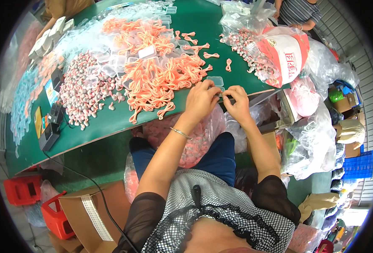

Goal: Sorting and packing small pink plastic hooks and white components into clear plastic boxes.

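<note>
Seated at the near edge of a green table (110,126), you bring both hands together over a small clear plastic case (221,94), which sits at the table's edge just beyond your fingertips. Your left hand (201,100) is curled, fingers pinched on the case; your right hand (238,101) is likewise closed, thumb and fingers pressing at the case from the right. What exactly lies between the fingertips is too small to tell. A second clear case (215,80) lies just beyond. To the far left spreads a heap of orange looped cords (161,76), and further left a pile of pink-and-white small pieces (83,88). The case looks light, thin-walled and slick, likely to flex or pop open if squeezed mid-panel, so take it by its edges and corners with fingertips only
</note>
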`<action>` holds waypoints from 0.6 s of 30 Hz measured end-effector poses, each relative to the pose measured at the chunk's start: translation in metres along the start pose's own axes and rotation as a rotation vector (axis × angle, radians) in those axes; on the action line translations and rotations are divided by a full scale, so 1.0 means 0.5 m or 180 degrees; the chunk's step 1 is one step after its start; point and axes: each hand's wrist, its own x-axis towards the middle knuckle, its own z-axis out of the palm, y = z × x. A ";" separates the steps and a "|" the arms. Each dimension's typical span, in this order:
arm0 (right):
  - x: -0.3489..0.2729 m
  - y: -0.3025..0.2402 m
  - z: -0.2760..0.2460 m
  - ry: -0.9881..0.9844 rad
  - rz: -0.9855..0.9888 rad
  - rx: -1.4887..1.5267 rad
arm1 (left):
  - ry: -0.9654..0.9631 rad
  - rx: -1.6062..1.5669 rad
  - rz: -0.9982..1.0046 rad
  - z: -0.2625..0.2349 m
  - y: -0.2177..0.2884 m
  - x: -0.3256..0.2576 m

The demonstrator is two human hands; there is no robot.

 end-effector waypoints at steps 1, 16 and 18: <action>-0.003 -0.001 0.001 -0.0008 -0.0013 0.0005 | 0.0018 -0.0017 0.0017 0.001 0.001 0.001; -0.010 -0.002 0.008 0.0068 0.0319 0.0536 | 0.0041 -0.0006 -0.0048 0.002 0.000 -0.001; -0.013 -0.016 0.009 0.0313 0.0349 0.0475 | 0.0031 -0.0014 -0.0056 0.001 0.000 -0.001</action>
